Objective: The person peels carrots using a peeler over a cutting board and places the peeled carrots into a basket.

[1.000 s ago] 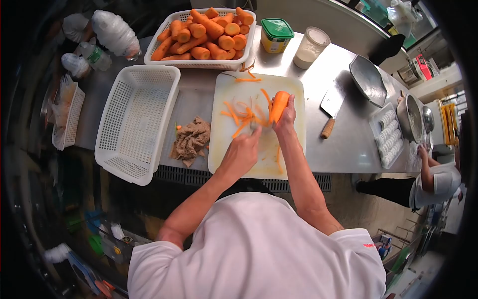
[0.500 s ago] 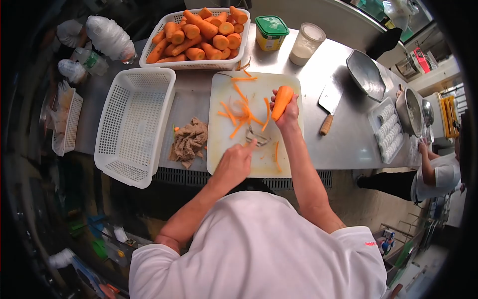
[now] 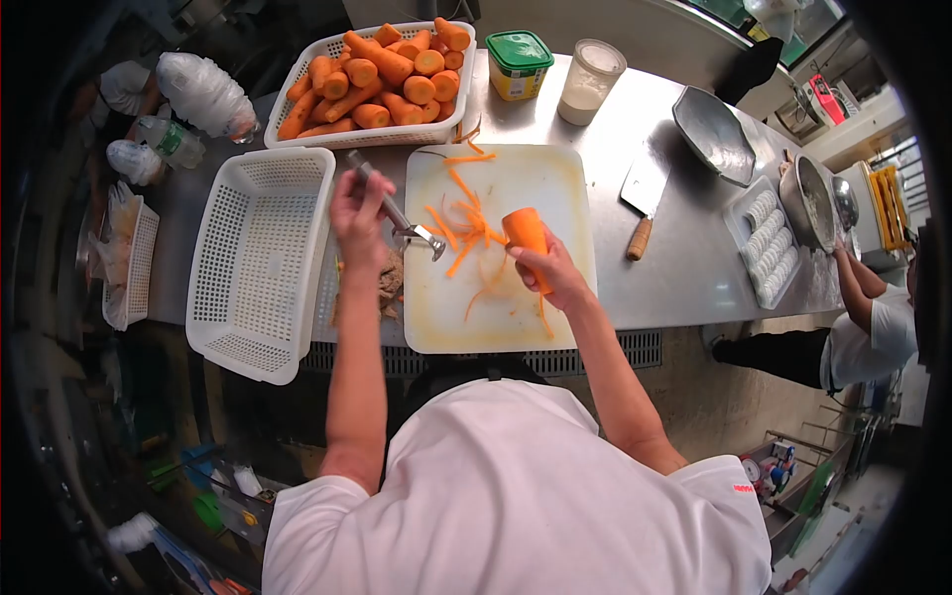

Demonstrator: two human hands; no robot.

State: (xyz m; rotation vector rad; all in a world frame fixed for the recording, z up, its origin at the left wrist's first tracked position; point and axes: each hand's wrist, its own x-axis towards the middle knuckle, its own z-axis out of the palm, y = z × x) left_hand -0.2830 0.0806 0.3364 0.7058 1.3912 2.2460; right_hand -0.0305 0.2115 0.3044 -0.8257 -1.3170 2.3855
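Note:
My left hand [image 3: 359, 223] is closed round the handle of a metal peeler [image 3: 396, 212], raised over the left edge of the white cutting board [image 3: 555, 183]. In my right hand [image 3: 558, 275] is a peeled carrot [image 3: 526, 232], its thick cut end pointing up and away from me, above the right half of the board. Orange carrot peelings [image 3: 459, 260] lie scattered across the board's middle, some blurred. Partly hidden behind my left wrist is a crumpled brown cloth or paper [image 3: 391, 283].
A white basket [image 3: 369, 136] heaped with carrots stands at the back, a second white basket [image 3: 325, 213] at left. Rightward are a cleaver [image 3: 648, 186], a green-lidded tub [image 3: 519, 67], a clear container [image 3: 592, 84] and a tray of white pieces [image 3: 769, 248]. Another person [image 3: 878, 322] works far right.
My left hand has lifted the peeler off the board and moved up and left. My right hand has brought the carrot lower and left, turning its thick end away from me.

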